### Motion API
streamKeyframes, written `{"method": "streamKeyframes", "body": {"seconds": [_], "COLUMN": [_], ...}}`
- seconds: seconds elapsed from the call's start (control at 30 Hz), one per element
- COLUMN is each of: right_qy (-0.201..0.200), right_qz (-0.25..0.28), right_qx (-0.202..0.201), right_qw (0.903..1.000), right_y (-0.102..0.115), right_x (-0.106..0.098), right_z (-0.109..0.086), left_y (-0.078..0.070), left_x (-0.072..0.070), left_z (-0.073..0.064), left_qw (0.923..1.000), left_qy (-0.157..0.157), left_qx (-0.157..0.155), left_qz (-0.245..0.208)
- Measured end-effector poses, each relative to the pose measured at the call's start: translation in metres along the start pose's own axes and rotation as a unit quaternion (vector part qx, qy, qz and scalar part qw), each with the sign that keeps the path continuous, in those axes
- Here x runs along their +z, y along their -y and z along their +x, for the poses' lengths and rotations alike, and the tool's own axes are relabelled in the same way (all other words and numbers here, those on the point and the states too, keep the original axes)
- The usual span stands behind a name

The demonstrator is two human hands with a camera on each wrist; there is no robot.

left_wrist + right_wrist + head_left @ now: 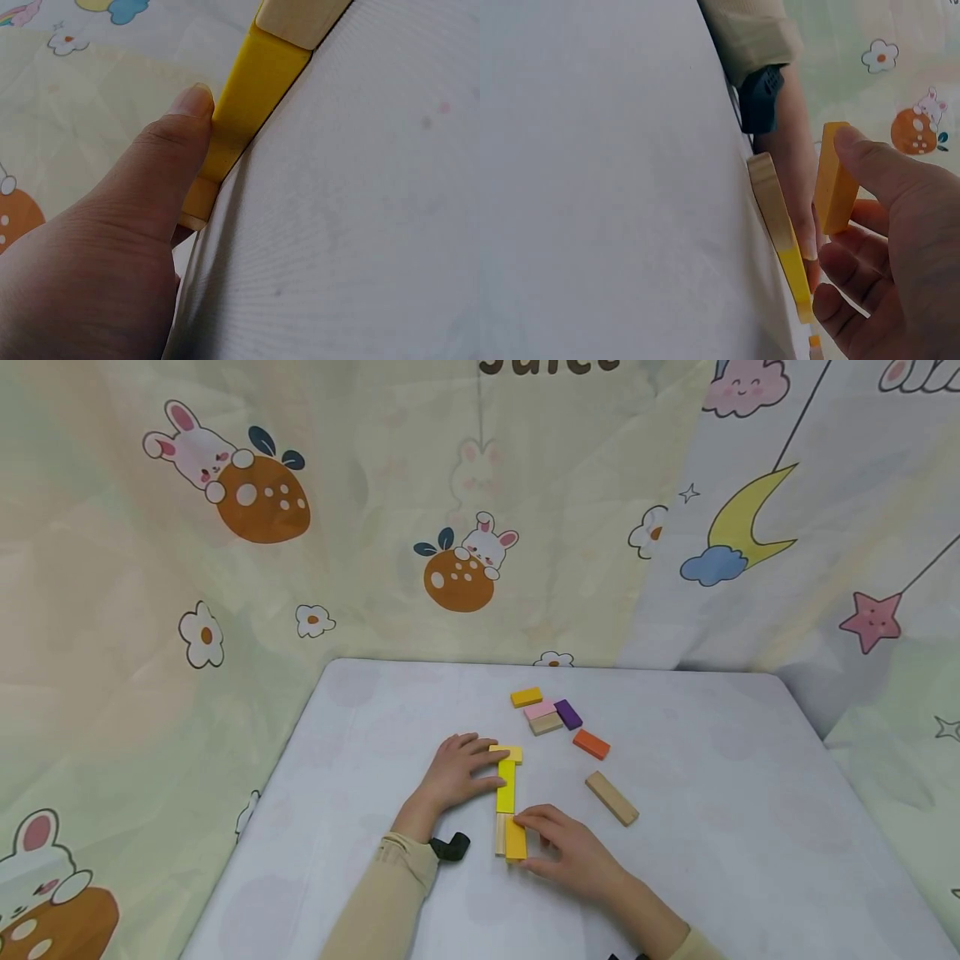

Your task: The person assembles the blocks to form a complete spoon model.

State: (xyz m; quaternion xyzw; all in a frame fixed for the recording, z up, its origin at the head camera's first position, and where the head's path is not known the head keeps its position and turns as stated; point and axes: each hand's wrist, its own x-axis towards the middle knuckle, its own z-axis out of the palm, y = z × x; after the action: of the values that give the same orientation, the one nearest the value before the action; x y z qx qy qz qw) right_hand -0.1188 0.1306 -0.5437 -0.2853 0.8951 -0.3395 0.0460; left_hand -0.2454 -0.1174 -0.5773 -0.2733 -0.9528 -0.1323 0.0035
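Note:
My right hand [576,853] pinches an orange-yellow wooden block [515,840] between thumb and fingertips. In the right wrist view this block [832,180] is raised above the table, beside a plain wood block [772,201]. That plain block [500,837] lies end to end with a bright yellow block [506,793], and a pale yellow block [515,754] sits crosswise at the far end. My left hand [453,774] rests at the left of this row, its thumb touching the bright yellow block [259,86] and its fingertips at the pale yellow one.
Further back lie a yellow block [527,697], a pink block [539,710], a plain block [546,724], a purple block [568,715] and an orange block [592,744]. A longer plain block [612,798] is to the right. Printed cloth [375,527] hangs behind the white table [712,827].

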Motion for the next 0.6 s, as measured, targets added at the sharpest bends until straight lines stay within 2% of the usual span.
{"method": "streamKeyframes", "body": {"seconds": [0.1,0.23,0.47,0.6], "right_qy": [-0.005,0.008,0.009,0.009], "right_qz": [0.008,0.014,-0.029,-0.034], "right_qx": [-0.028,-0.047,-0.073,-0.077], "right_qw": [0.9996,0.9988,0.9969,0.9964], "right_y": [0.004,0.009,0.012,0.009], "right_x": [0.006,0.013,0.019,0.021], "right_z": [-0.003,-0.007,-0.010,-0.010], "left_y": [0.000,0.001,0.000,-0.001], "left_x": [0.000,0.001,0.000,-0.001], "left_z": [0.000,0.000,-0.001,-0.001], "left_qw": [1.0000,1.0000,0.9999,0.9999], "left_qy": [0.000,0.002,-0.004,-0.008], "left_qx": [0.000,0.000,0.003,0.007], "left_qz": [0.002,0.004,-0.009,-0.011]}}
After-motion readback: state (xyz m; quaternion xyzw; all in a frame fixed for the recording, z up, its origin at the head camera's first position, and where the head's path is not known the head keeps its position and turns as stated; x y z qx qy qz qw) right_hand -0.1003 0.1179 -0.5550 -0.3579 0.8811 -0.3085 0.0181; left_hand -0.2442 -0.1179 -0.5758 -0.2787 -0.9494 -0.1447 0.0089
